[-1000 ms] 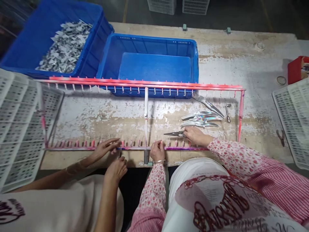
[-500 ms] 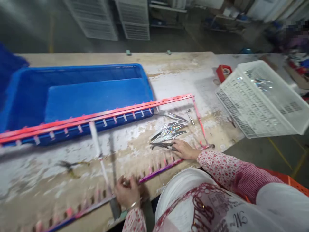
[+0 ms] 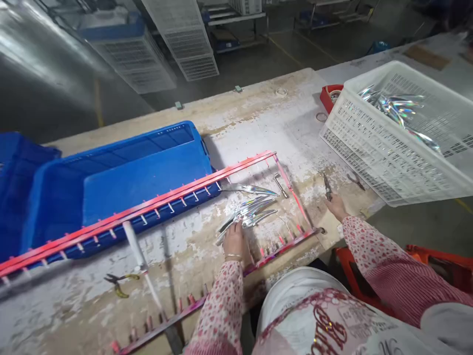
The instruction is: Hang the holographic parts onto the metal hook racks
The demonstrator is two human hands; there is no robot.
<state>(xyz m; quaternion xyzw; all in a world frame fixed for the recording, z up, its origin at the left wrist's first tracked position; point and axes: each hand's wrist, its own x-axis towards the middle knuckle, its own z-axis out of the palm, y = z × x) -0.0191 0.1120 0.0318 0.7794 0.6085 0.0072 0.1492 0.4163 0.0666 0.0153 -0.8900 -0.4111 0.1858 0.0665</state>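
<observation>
Left hand (image 3: 234, 240): was nearer, fingers touching the near-left end of the shiny blades (image 3: 255, 207); we could not tell whether they gripped | Blades: lay on the bench (image 3: 258, 130) near the pink rack (image 3: 214, 178), slanting lengthwise away rightward | Right hand (image 3: 335, 208): was well apart, rightward, fingers closed around pliers (image 3: 327, 185)

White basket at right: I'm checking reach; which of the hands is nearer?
Right. The right hand, holding pliers, is just left of the basket; the left hand is farther left, at the shiny pieces on the table.
</observation>
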